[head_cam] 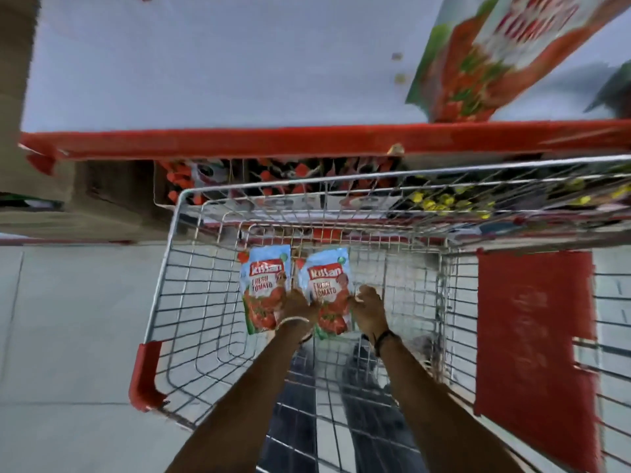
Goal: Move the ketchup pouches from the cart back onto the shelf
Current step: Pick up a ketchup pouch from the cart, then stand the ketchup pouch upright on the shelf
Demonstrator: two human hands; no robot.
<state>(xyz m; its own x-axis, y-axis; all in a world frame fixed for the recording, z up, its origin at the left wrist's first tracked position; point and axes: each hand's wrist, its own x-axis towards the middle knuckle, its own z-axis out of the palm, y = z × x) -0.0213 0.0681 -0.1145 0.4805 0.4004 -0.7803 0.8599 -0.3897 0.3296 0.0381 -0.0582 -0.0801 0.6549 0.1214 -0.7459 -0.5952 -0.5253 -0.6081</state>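
Observation:
Two blue-and-red ketchup pouches lie side by side in the wire cart, near its far end. My left hand reaches down and closes its fingers on the lower right part of the left pouch. At the right edge of the right pouch, my right hand has its fingers curled around it. Above the cart runs the grey shelf with a red front edge. One more ketchup pouch lies on that shelf at the upper right, blurred.
Under the grey shelf, a lower shelf holds red-capped bottles and yellow-capped items. A red flap hangs on the cart's right side. Cardboard boxes stand at the left. Grey floor tiles lie left of the cart.

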